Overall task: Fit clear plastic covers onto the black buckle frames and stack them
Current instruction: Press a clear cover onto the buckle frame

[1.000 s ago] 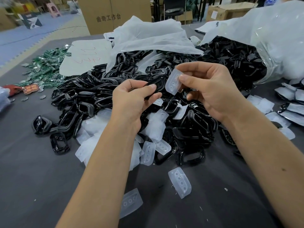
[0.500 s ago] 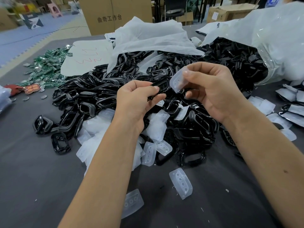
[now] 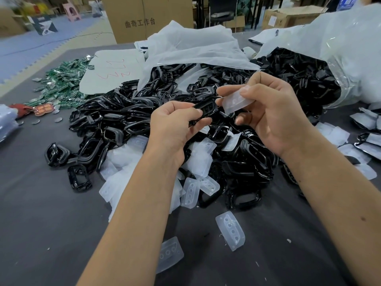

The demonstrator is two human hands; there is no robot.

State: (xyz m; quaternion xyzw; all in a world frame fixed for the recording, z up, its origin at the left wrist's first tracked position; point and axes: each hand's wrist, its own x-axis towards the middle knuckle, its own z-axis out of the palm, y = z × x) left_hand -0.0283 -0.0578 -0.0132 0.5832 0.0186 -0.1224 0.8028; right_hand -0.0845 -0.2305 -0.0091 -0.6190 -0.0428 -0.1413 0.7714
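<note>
A wide worktop (image 3: 41, 213) covered in dark grey cloth fills the foreground of a cluttered workshop or storeroom under even indoor light. Beyond its far edge stands a tall brown cardboard box (image 3: 144, 17) printed with dark Chinese characters, with more cardboard boxes (image 3: 288, 17) to its right behind dark metal frames (image 3: 257, 11). To the left the floor (image 3: 31, 50) is laid with blue-grey interlocking foam mats, bordered by a pale strip, and a small pink stool (image 3: 71, 11) stands on it in the distance.
</note>
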